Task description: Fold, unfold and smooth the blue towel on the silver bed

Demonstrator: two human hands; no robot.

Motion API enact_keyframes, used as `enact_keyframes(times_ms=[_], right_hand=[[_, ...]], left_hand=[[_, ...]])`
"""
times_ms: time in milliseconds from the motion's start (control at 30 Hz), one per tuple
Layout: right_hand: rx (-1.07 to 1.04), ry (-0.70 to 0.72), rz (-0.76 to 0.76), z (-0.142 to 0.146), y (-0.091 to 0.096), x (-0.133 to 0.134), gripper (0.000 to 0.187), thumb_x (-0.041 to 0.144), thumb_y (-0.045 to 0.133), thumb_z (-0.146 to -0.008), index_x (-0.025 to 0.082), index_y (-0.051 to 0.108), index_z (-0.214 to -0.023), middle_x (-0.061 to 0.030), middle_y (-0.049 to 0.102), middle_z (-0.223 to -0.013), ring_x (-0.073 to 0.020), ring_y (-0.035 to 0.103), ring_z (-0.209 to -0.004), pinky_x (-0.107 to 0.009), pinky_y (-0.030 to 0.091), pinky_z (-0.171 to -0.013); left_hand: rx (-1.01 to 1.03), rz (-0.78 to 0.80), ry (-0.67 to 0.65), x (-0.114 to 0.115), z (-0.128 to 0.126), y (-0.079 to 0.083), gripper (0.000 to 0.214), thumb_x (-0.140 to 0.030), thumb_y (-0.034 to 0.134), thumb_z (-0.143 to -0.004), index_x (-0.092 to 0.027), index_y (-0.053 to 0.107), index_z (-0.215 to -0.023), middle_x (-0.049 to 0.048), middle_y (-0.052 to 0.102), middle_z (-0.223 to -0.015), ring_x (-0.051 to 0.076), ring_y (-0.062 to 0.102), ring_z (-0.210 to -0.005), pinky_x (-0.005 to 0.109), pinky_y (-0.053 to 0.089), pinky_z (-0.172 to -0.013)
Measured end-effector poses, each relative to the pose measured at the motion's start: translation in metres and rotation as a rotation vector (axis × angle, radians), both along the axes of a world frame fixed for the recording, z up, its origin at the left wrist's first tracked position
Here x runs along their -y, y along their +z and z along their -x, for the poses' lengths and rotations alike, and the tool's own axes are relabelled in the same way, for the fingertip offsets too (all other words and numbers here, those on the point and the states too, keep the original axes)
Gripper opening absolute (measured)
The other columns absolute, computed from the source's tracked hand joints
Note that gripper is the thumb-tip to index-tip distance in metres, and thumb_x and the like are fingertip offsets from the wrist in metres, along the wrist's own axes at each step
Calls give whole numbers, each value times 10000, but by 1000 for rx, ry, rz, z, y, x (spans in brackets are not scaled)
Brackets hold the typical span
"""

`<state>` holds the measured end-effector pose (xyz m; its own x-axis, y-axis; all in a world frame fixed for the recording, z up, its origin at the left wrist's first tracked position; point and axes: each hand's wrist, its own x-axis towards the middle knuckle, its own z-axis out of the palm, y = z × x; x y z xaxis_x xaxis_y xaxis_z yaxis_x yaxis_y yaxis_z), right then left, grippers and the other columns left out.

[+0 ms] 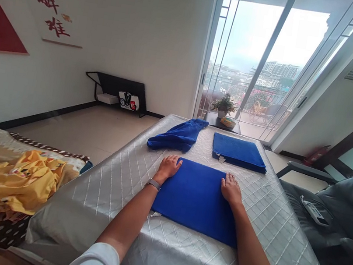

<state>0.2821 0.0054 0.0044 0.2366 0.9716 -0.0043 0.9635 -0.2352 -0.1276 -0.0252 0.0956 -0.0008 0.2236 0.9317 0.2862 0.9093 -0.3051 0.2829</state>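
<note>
A flat blue folded cloth [198, 200] lies in front of me on the silver quilted cover [115, 185]. My left hand [169, 167] rests at its far left corner, fingers stretched out. Over the far right corner lies my right hand [231, 188], flat with fingers extended. A small white tag [156, 214] sticks out at the near left edge. Beyond, a crumpled blue cloth [179, 135] lies at the far left, and folded blue cloths [238, 152], with a white tag showing, sit at the far right.
Yellow fabric [19, 182] is heaped at the left. A dark armchair [347, 211] holding a white remote-like device [314, 211] stands at the right. Behind the covered surface are a potted plant [224, 106] and sliding glass doors [251, 50]. A black frame [120, 86] leans by the wall.
</note>
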Motion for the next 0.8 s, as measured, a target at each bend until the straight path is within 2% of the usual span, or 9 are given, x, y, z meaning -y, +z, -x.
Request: enact_keyframes(times_ms=[133,400,567,633,700,800], right_hand=[[6,0,44,0,2,-1,638,358,166,-1048,59,245,-1606,-111,188,-1689,-213,158,-1555,-361,139,-1244],[-24,-6,8,1,-2,-1,648,362,173,-1040,52,248,-1604,-109,202,-1686,-207,146,-1557,-367,116,-1249],[-48,-10,-12,2,-3,-1,646,356,177,-1039,45,261,-1598,-114,209,-1685,-211,153,-1556,-364,109,-1247],[-60,-9,-8,3,-3,-1,645,357,172,-1041,46,257,-1600,-114,205,-1686,-210,147,-1557,-366,108,-1247],[-65,-7,-10,4,-2,-1,643,356,174,-1042,46,256,-1600,-121,209,-1684,-210,150,-1556,-369,109,-1246],[-50,-6,-31,3,-2,0,638,342,186,-1040,35,271,-1593,-142,237,-1674,-218,178,-1551,-376,124,-1246]], left_hand=[[-9,-1,11,2,-1,1,429,-413,381,-1054,-180,603,-1338,102,629,-1406,259,563,-1298,385,393,-1106],[-111,-32,30,7,-7,4,418,-330,380,-1046,-154,581,-1367,129,614,-1421,249,557,-1317,366,386,-1118],[-178,-17,54,4,-16,12,396,-264,368,-1029,-119,619,-1299,164,663,-1334,268,592,-1266,385,421,-1091],[-179,-36,70,6,-34,14,400,-267,364,-1028,-115,621,-1294,179,635,-1372,281,544,-1329,405,400,-1118],[-168,-78,19,12,-64,15,417,-286,376,-1029,-117,593,-1343,174,566,-1464,279,474,-1402,409,361,-1159],[-133,-124,-205,31,-125,13,466,-352,380,-1044,-110,555,-1401,161,511,-1523,264,433,-1440,401,333,-1193]])
